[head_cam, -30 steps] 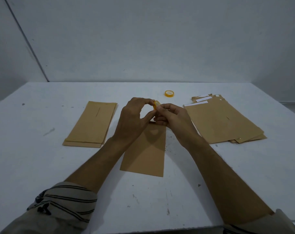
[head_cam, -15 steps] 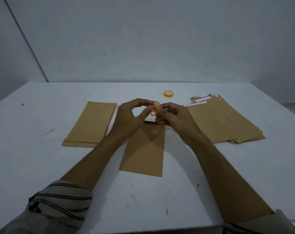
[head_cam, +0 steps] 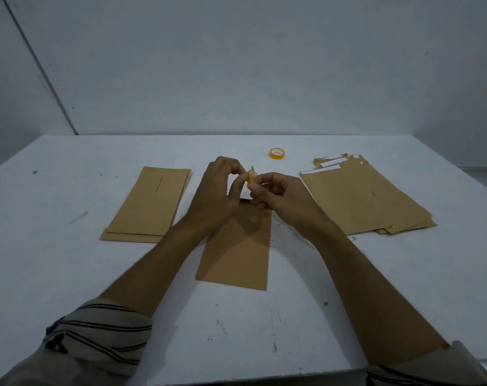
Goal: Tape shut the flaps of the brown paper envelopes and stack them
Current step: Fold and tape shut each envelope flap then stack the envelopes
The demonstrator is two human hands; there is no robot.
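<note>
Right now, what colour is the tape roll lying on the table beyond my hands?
Yellow. The tape roll shows best in the head view.

Brown envelopes (head_cam: 236,246), yellow tape roll (head_cam: 275,153), white table (head_cam: 55,274) (scuffed grey), black-striped beige sleeve (head_cam: 97,338).

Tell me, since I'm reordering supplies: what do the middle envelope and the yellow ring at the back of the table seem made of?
Middle envelope: brown kraft-type paper, matte; it lies flat with crisp cut edges and no shine. Yellow ring: probably a roll of plastic tape, translucent yellowish; the hollow centre suggests it, though it's small.
</note>
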